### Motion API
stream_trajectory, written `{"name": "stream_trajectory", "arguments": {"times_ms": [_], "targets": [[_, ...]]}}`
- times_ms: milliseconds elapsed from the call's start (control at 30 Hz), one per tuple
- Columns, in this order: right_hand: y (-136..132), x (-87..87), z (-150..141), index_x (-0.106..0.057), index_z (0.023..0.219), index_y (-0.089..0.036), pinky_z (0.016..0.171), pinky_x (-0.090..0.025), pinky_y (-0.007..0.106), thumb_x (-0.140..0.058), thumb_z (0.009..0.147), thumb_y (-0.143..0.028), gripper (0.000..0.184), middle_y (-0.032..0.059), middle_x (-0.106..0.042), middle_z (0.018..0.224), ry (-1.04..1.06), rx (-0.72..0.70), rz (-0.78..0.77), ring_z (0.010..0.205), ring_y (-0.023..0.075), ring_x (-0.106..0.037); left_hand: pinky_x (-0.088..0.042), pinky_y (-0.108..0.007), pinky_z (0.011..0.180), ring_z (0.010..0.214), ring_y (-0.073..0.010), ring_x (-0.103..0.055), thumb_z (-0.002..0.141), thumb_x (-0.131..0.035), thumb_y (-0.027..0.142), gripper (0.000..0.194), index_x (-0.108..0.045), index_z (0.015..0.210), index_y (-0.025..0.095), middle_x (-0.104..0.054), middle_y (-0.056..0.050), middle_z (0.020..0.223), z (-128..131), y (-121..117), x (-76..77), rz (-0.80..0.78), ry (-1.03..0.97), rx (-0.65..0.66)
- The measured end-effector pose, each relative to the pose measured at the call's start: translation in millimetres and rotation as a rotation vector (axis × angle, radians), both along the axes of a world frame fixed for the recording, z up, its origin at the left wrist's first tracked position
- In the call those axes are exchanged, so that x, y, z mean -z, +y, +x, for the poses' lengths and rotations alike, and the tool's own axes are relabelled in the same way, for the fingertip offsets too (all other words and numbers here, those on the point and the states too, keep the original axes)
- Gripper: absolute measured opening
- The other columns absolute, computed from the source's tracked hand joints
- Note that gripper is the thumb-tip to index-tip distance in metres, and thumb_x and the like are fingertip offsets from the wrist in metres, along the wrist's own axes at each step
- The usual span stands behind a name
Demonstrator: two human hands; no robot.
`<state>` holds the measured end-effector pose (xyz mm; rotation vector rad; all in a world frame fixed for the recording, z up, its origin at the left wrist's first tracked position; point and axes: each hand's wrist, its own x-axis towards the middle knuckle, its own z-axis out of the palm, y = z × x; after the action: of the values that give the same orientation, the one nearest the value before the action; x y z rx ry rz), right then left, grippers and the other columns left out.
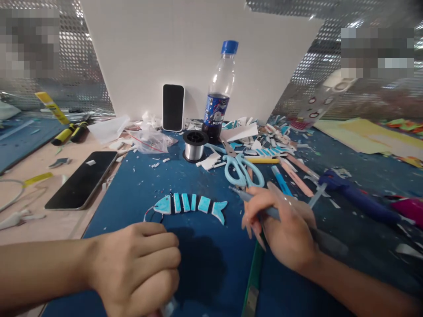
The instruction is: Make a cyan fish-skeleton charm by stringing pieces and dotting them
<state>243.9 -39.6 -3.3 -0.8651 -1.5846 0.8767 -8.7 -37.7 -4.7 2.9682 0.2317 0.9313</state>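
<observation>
My left hand (145, 266) is closed in a fist, back of the hand up, below a segmented blue-and-white fish (204, 204). A bit of something pale and clear shows under the fist; what it is I cannot make out. A thin wire (145, 213) loops from the fish's head down behind the fist. The fish lies flat in separate pieces, with head at left and tail at right. My right hand (286, 226) grips a grey pen (243, 193), its tip pointing left, right of the tail. Under the right fingers lies a green utility knife (254, 273).
Light-blue scissors (243, 169), a wire spool (194, 147) and a cola bottle (218, 92) stand or lie beyond the fish. Phones (173, 108) are at the back and left. Scraps (274, 136) pile up behind; a blue glue gun (357, 196) lies right.
</observation>
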Motion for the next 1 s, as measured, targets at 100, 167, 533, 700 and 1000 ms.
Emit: {"name": "stream_trajectory", "arguments": {"times_ms": [100, 167, 533, 700, 1000], "targets": [[8, 1.7, 2, -0.061, 0.066, -0.019, 0.035, -0.033, 0.023, -0.035, 0.094, -0.039, 0.043, -0.0004, -0.053, 0.054, 0.056, 0.018, -0.119, 0.037, 0.0077, -0.045, -0.05, -0.032, 0.062, 0.072, -0.02, -0.064, 0.097, -0.022, 0.034, 0.043, -0.05, 0.071, 0.015, -0.065, -0.008, 0.074, 3, -12, -2.4, 0.087, 0.049, -0.065], [10, 1.7, 2, -0.059, 0.064, -0.019, 0.038, -0.034, 0.023, -0.036, 0.094, -0.038, 0.043, -0.0007, -0.052, 0.053, -0.043, 0.02, -0.064, 0.037, 0.0068, -0.044, -0.05, -0.033, 0.071, 0.08, -0.0215, -0.065, 0.096, -0.027, 0.033, 0.04, -0.053, 0.071, 0.015, -0.069, -0.008, 0.082, 5, -20, -4.4, 0.22, 0.056, -0.192], [-14, -20.5, -17, -0.067, 0.072, -0.016, 0.044, -0.039, 0.026, -0.033, 0.085, -0.064, 0.061, 0.0062, -0.055, 0.055, -0.1, -0.335, -0.209, 0.049, 0.014, -0.051, -0.043, -0.026, 0.047, 0.053, -0.0152, -0.051, 0.095, -0.024, 0.026, 0.021, -0.038, 0.083, 0.017, -0.056, -0.004, 0.065, 3, -10, 2.0, -0.124, 0.137, -0.348], [-26, -16.5, -21, -0.057, 0.095, -0.02, 0.031, -0.024, 0.014, -0.044, 0.089, -0.049, 0.032, -0.0063, -0.045, 0.047, 0.081, -0.306, -0.502, 0.032, 0.0033, -0.031, -0.041, -0.026, 0.044, 0.05, -0.0171, -0.051, 0.097, -0.019, 0.039, 0.027, -0.033, 0.09, 0.017, -0.054, -0.002, 0.062, 7, -5, 7.6, -0.166, 0.21, -0.342], [-25, -21.3, -27, -0.05, 0.075, -0.016, 0.035, -0.035, 0.013, -0.055, 0.086, -0.031, 0.019, -0.0063, -0.049, 0.047, -0.027, -0.364, -0.497, 0.034, 0.0029, -0.043, -0.046, -0.028, 0.046, 0.052, -0.0187, -0.054, 0.097, -0.017, 0.041, 0.031, -0.034, 0.089, 0.017, -0.055, -0.002, 0.062, 7, -6, 5.1, -0.124, 0.231, -0.311]]}}
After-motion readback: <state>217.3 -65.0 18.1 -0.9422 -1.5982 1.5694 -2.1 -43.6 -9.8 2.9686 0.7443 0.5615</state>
